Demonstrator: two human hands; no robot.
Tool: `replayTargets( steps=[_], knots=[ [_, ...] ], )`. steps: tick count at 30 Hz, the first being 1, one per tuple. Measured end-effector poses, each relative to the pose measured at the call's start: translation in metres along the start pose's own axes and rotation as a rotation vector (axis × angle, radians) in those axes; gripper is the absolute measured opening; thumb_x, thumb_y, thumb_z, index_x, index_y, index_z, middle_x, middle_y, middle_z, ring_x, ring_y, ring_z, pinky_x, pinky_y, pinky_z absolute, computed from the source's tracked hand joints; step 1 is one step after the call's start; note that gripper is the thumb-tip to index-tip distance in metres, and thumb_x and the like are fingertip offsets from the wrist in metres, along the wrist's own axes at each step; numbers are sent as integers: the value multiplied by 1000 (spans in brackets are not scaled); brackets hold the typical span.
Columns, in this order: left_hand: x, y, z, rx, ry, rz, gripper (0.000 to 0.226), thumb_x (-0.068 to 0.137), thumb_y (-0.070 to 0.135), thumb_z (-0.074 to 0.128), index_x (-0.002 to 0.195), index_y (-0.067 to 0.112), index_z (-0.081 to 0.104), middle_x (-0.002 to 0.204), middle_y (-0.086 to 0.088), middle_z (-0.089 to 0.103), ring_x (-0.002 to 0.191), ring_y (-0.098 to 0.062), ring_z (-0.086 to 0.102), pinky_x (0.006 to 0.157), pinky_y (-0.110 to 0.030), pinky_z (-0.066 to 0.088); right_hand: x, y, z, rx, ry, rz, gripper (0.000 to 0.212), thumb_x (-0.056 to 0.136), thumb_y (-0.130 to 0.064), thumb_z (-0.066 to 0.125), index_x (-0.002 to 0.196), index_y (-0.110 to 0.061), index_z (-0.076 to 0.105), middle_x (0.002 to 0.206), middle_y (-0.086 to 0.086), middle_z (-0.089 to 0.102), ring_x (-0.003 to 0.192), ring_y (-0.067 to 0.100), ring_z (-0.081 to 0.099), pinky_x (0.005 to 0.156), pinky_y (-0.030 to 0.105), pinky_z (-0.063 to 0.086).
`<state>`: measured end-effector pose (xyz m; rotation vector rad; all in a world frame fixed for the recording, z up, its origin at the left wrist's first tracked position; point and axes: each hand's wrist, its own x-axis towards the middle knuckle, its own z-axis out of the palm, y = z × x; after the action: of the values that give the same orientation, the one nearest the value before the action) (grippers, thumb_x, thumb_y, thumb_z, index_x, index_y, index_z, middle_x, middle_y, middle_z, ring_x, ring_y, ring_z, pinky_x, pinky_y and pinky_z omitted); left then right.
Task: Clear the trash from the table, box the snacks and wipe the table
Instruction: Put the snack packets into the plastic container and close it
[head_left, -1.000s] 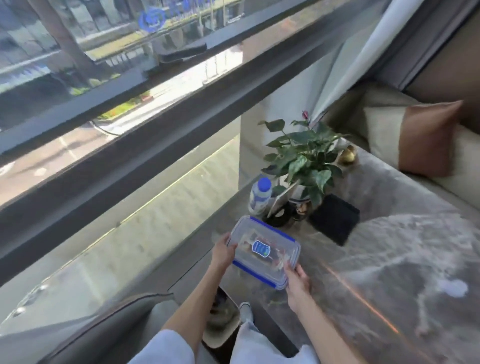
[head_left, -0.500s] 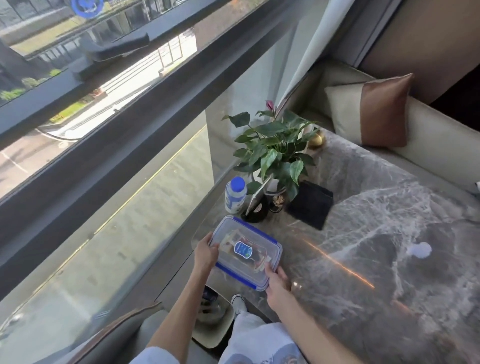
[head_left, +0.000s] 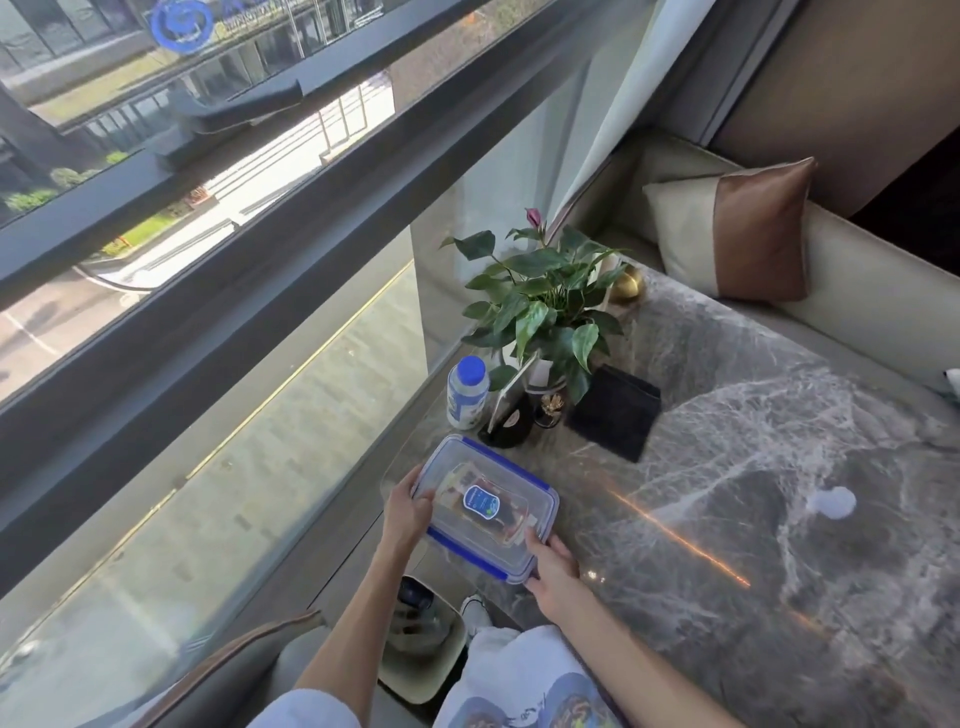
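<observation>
lidded snack box (head_left: 488, 506) held at table (head_left: 753, 467) corner
left hand (head_left: 408, 512) and right hand (head_left: 553, 574) gripped opposite ends (fingers (head_left: 537, 545) curled over the lid).

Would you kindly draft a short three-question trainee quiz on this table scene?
1. True or false: the lid sits on the snack box.
2. Which hands touch the box? A) left hand only B) right hand only C) both
3. Fill in: the black cloth lies on the marble table beside the potted ____.

Key: 1 true; 2 C; 3 plant.
</observation>
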<state>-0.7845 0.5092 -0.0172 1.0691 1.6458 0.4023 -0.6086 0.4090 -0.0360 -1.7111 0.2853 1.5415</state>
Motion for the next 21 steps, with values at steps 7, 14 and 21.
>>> replayTargets(
  steps=[7, 14, 21],
  knots=[
    [-23, -16, 19, 611, 95, 306, 70, 91, 52, 45, 150, 28, 17, 161, -10, 4, 149, -32, -2, 118, -49, -3, -9, -16, -25, -1353, 22, -808, 92, 87, -47, 60, 151, -38, -5, 160, -2, -16, 148, 21, -12, 118, 43, 8],
    [-39, -46, 40, 943, -52, 321, 98, 78, 77, 40, 145, 42, -21, 152, -4, -38, 138, -25, -39, 113, -45, -22, -3, -23, -27, -1938, -24, -871, 86, 87, -70, 35, 147, -41, -19, 156, 2, -29, 145, 27, -25, 110, 52, -19],
    [-42, -36, 42, 987, -52, 267, 98, 79, 73, 45, 146, 41, -19, 155, -5, -33, 140, -26, -36, 114, -45, -24, -7, -24, -27, -1943, -2, -879, 86, 87, -69, 37, 148, -40, -16, 158, 3, -25, 146, 27, -22, 113, 54, -18]
  ],
)
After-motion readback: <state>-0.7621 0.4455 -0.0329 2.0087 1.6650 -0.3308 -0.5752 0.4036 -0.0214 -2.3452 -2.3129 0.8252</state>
